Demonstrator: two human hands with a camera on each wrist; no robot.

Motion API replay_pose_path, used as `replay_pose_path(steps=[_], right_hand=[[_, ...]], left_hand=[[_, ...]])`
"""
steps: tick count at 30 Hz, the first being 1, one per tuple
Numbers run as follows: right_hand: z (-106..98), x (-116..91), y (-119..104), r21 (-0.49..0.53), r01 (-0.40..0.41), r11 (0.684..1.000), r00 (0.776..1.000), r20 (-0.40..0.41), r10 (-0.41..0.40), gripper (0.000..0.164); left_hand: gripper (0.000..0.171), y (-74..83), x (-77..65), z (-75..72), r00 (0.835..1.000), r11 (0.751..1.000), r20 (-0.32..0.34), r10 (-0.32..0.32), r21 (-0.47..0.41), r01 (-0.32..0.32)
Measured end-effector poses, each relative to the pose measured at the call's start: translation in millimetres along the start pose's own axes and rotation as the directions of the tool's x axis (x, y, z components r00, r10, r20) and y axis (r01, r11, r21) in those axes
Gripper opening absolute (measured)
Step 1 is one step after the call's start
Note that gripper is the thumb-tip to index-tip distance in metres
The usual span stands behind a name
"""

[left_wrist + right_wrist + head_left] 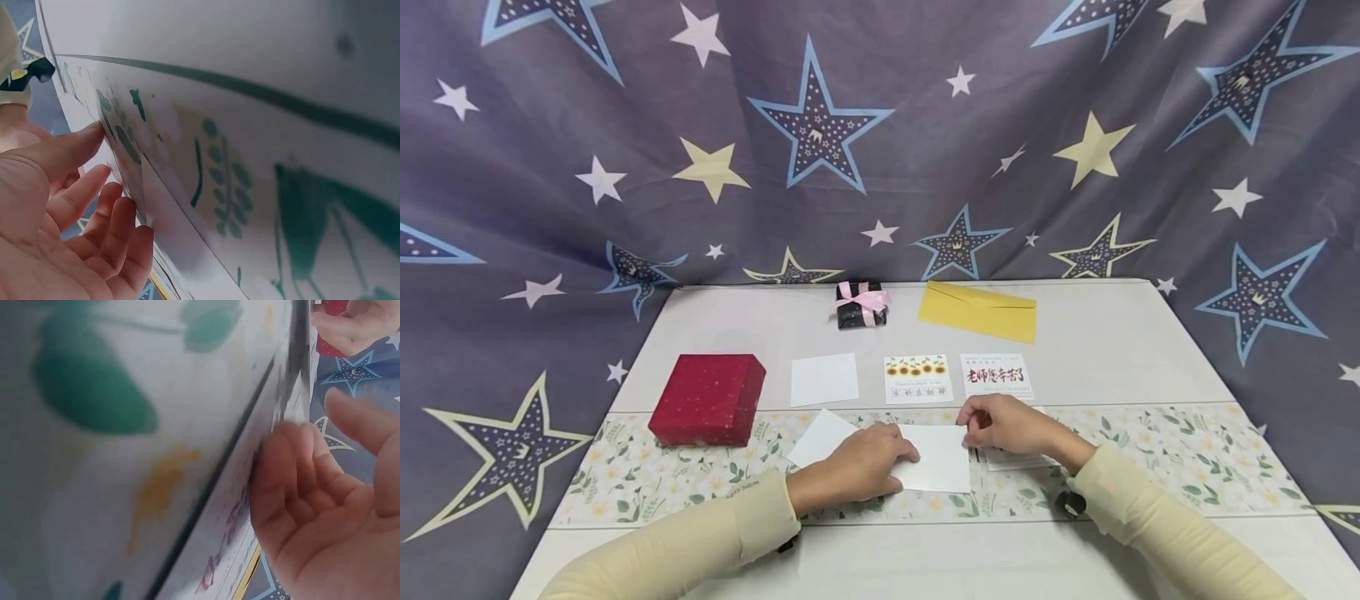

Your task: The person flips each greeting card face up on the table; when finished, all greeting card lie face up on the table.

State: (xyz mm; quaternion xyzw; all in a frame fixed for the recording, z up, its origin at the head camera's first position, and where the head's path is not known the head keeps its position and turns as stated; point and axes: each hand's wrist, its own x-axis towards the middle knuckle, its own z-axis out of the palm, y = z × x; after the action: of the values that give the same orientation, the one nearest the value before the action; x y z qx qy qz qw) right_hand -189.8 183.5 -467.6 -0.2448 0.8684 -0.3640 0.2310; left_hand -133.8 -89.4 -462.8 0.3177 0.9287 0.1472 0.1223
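A white blank card (936,462) lies on the floral strip of the table, between both hands. My left hand (865,462) rests at the card's left edge, thumb and forefinger spread apart; in the left wrist view its fingers (128,240) are loosely bent. At the card's upper right corner is my right hand (1000,423), fingertips touching or very near the edge. The right wrist view shows its thumb standing apart from the bent fingers (287,462). Partly hidden under the right hand lies a printed card (1018,461). Another white card (822,437) lies beside the left hand.
Behind the hands lie a white card (824,381), a sunflower card (917,380) and a card with red lettering (997,375). A red box (703,400) stands left. Farther back are a black gift box with pink ribbon (852,312) and a yellow envelope (977,312).
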Motion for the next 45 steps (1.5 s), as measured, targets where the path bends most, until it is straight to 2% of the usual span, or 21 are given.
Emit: replay_pose_path(steps=[5, 18, 21, 24, 29, 32, 40, 45], right_hand=[[1, -1, -3, 0.007, 0.004, 1.000, 1.000, 0.018, -0.004, 0.020], [5, -1, -6, 0.009, 0.007, 1.000, 1.000, -0.008, -0.007, 0.020], [6, -1, -7, 0.000, 0.026, 1.000, 1.000, -0.017, -0.026, 0.020], [5, -1, -7, -0.013, 0.050, 0.999, 0.998, -0.031, -0.051, 0.020], [2, -1, -8, 0.000, 0.087, 0.996, 0.995, -0.046, -0.087, 0.019], [0, -1, -10, 0.018, 0.108, 0.994, 0.993, -0.050, -0.107, 0.019], [-2, -1, -12, 0.005, 0.145, 0.989, 0.987, -0.063, -0.145, 0.020], [-5, -2, -14, 0.017, 0.172, 0.985, 0.982, -0.078, -0.170, 0.020]], left_hand=[[0.038, -0.6, -0.1, 0.1, 1.000, 1.000, -0.002, 0.004, -0.009, -0.004], [0.037, -1.5, -1.0, 0.2, 1.000, 1.000, 0.000, 0.006, -0.019, -0.006], [0.036, -2.9, -0.9, 0.5, 1.000, 1.000, -0.015, 0.001, -0.027, -0.002], [0.028, -5.4, -1.2, -0.3, 0.998, 1.000, -0.056, -0.002, -0.026, 0.001], [0.009, -10.4, -1.1, -4.4, 0.988, 0.998, -0.144, -0.050, -0.056, 0.042], [0.010, -13.0, -0.6, -6.7, 0.981, 0.992, -0.171, -0.089, -0.102, 0.072], [0.021, -17.2, 0.1, -8.0, 0.976, 0.975, -0.148, -0.160, -0.179, 0.132], [0.023, -18.5, 1.6, -9.5, 0.978, 0.966, -0.127, -0.168, -0.217, 0.138]])
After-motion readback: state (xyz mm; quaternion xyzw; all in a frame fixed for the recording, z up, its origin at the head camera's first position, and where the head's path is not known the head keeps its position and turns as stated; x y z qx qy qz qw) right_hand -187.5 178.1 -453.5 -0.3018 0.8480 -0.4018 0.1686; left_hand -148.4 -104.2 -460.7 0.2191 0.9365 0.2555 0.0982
